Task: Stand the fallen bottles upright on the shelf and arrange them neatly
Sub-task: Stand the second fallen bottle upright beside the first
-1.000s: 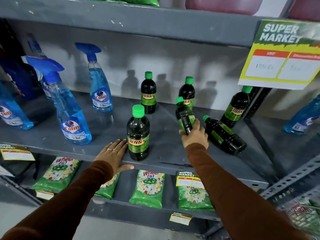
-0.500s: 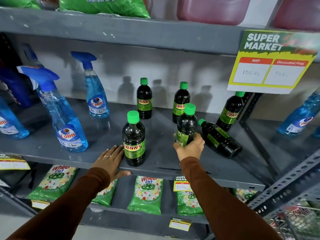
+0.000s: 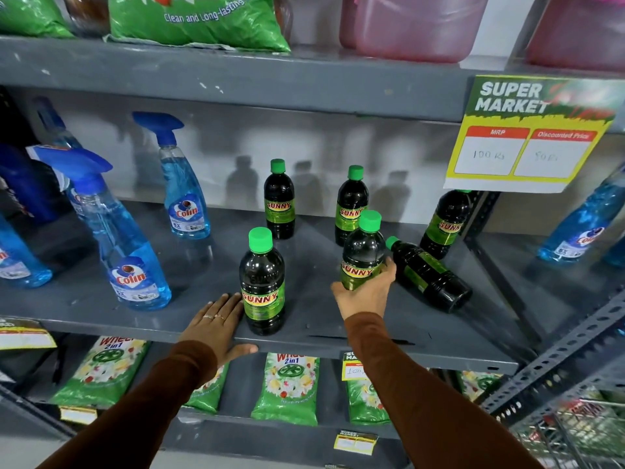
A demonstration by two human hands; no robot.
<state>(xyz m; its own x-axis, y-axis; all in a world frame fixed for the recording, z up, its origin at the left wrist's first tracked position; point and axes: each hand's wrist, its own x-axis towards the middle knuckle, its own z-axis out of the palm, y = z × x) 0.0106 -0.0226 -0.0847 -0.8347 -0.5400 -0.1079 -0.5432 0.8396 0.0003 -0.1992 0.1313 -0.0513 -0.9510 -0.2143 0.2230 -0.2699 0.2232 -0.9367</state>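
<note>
Since a second ago: the dark plastic bottle with green cap and Sunny label [image 3: 363,255], then tipped over in the right hand [image 3: 367,292], is now upright. Base hidden by the hand; cannot tell if it rests on the grey metal shelf [image 3: 338,336] or hangs just above. Right fingers [image 3: 389,265] clamped round its lower body, thumb on the near side.

Left hand [image 3: 216,319] unchanged: flat on the shelf's front edge, fingers together and extended, holding nothing, just beside the front upright bottle [image 3: 262,282], possibly touching its label.

Held bottle sits mid-shelf, right of centre, in front of the rear-centre upright bottle [image 3: 351,206]. Another upright bottle [image 3: 279,199] stands at the back, left of it. One more [image 3: 446,225] stands at the rear right corner, partly behind the hanging yellow and green price card [image 3: 527,137].

One fallen bottle [image 3: 427,274] lies on its side just right of the held one, cap pointing towards the back left, base towards the front right edge.

Reading: one bottle righted, or nearly; one left down. Rows uneven, so straightening is yet to do. Blue spray bottles [image 3: 125,238] on the left end all stand upright.
</note>
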